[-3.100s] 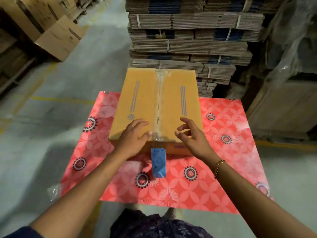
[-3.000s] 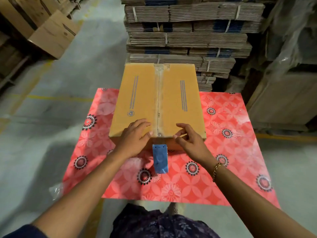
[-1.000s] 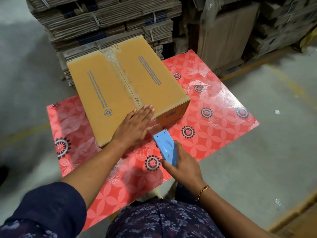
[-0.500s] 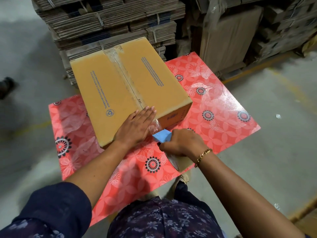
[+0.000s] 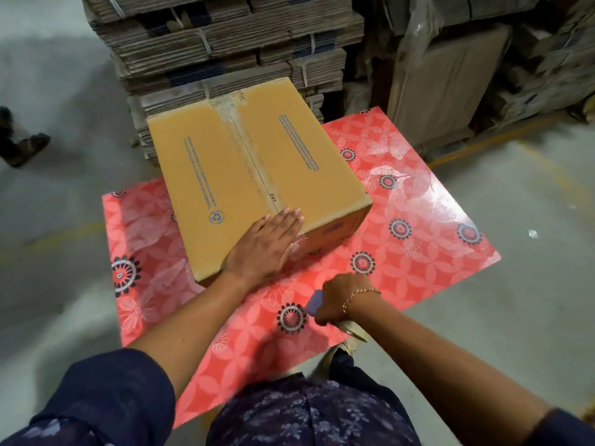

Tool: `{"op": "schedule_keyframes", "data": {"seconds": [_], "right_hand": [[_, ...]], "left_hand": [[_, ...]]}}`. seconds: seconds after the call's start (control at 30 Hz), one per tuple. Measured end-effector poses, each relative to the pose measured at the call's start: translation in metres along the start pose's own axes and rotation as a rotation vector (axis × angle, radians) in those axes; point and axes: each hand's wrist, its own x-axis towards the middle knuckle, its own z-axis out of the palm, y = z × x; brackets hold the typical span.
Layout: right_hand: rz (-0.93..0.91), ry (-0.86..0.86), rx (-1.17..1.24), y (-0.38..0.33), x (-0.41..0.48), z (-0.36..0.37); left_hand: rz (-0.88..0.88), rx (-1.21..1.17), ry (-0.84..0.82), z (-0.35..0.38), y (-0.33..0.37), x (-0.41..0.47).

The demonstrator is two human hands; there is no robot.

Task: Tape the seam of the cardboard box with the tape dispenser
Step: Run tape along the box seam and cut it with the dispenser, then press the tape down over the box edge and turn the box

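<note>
A closed yellow-brown cardboard box (image 5: 219, 175) sits on a red flowered table (image 5: 418, 252). Clear tape runs along its centre seam (image 5: 254, 162) and folds over the near edge. My left hand (image 5: 264, 249) lies flat, fingers together, on the box's near corner over the end of the seam. My right hand (image 5: 338, 299) is closed around the blue tape dispenser (image 5: 314, 304) at the table's near edge, apart from the box. Only a blurred sliver of the dispenser shows beside my fingers.
Bundled stacks of flat cardboard (image 5: 225, 43) rise right behind the box. Wrapped cardboard sheets (image 5: 444, 85) lean at the back right. Another person's foot (image 5: 22, 146) stands on the grey floor at the far left. A yellow floor line (image 5: 502, 136) runs right of the table.
My right hand has pulled the dispenser away from the box's near face, back toward the table's near edge. My left hand stays pressed on the box. The view shifted slightly.
</note>
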Motion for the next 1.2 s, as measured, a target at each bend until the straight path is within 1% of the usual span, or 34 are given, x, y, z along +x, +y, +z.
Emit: {"op": "schedule_keyframes", "data": {"seconds": [0.03,0.13,0.2,0.27,0.37,0.47,0.57,0.7,0.77,0.83,0.87,0.9,0.93,1.0,1.03,1.07,1.1,1.2], "right_hand": [[-0.043,0.121,0.004,0.002,-0.002,0.015],[-0.225,0.411,-0.028,0.012,0.0,0.048],[-0.33,0.504,-0.079,0.02,0.011,0.063],[-0.358,0.535,-0.166,0.03,0.028,0.076],[-0.384,0.634,-0.305,0.037,0.047,0.093],[-0.423,0.718,-0.371,0.036,0.057,0.107],[-0.445,0.762,-0.358,0.034,0.062,0.122],[-0.458,0.725,-0.308,0.033,0.069,0.136],[-0.478,0.721,-0.242,0.035,0.062,0.134],[-0.437,0.794,-0.059,0.035,0.052,0.123],[-0.386,0.832,0.12,0.034,0.047,0.114],[-0.318,0.833,0.374,0.032,0.044,0.102],[-0.247,0.789,0.692,0.03,0.043,0.087],[-0.142,0.614,1.35,0.027,0.045,0.053],[-0.115,0.525,1.571,0.027,0.049,0.038],[-0.101,0.454,1.685,0.028,0.053,0.027],[-0.104,0.408,1.727,0.028,0.056,0.02],[-0.184,0.415,1.717,0.022,0.064,0.015]], "left_hand": [[-0.006,0.0,0.008,0.0,0.0,0.0],[-0.008,-0.022,-0.017,-0.004,0.001,-0.002],[-0.005,-0.027,-0.024,-0.005,0.001,-0.001],[-0.007,-0.045,-0.021,-0.004,0.002,0.0],[-0.02,-0.041,-0.012,-0.002,0.003,-0.001],[-0.019,-0.028,-0.014,-0.001,0.003,0.0],[-0.017,-0.017,-0.022,-0.002,0.003,-0.001],[-0.016,-0.001,-0.029,-0.003,0.003,-0.001],[-0.014,-0.005,-0.031,-0.002,0.003,-0.001],[-0.021,-0.013,-0.027,-0.002,0.003,0.0],[-0.024,-0.015,-0.027,-0.002,0.002,-0.001],[-0.026,-0.013,-0.027,-0.001,0.002,-0.001],[-0.027,-0.01,-0.027,-0.001,0.002,-0.001],[-0.029,-0.006,-0.036,-0.002,0.003,-0.001],[-0.031,-0.005,-0.04,-0.002,0.003,-0.001],[-0.034,-0.003,-0.042,-0.002,0.003,-0.001],[-0.035,0.001,-0.044,-0.002,0.004,-0.001],[-0.036,0.017,-0.046,-0.002,0.003,-0.001]]}}
